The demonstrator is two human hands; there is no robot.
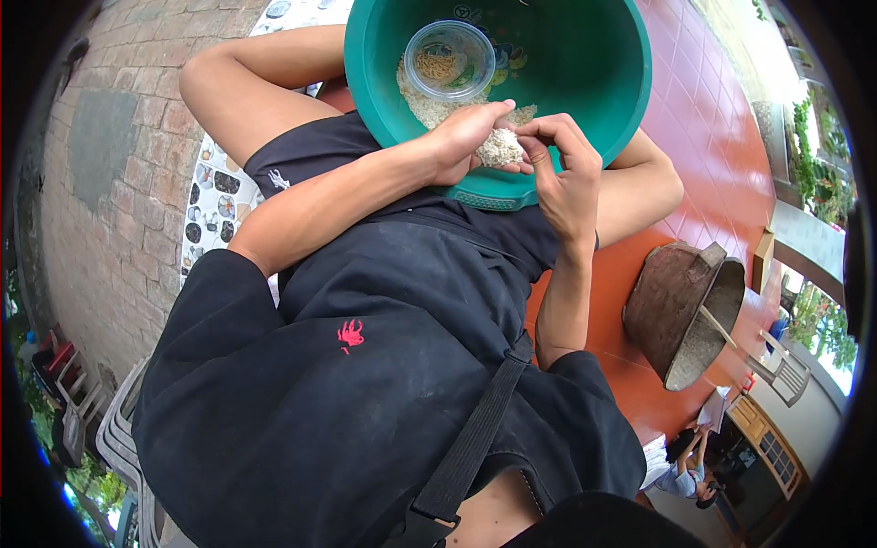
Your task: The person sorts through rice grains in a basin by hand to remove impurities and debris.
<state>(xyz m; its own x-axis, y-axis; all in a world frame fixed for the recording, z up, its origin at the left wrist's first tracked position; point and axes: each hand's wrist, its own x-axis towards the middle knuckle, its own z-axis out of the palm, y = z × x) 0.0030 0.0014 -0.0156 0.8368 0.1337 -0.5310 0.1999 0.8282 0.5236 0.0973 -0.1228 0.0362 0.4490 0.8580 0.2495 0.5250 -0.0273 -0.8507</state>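
Both hands meet over the green basin — left hand cupped around a pale clump. Right hand fingers pinch its edge.

L hand curled, R fingers pinching

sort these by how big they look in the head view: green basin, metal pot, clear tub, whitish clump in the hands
1. green basin
2. metal pot (farther off, so true size unsure)
3. clear tub
4. whitish clump
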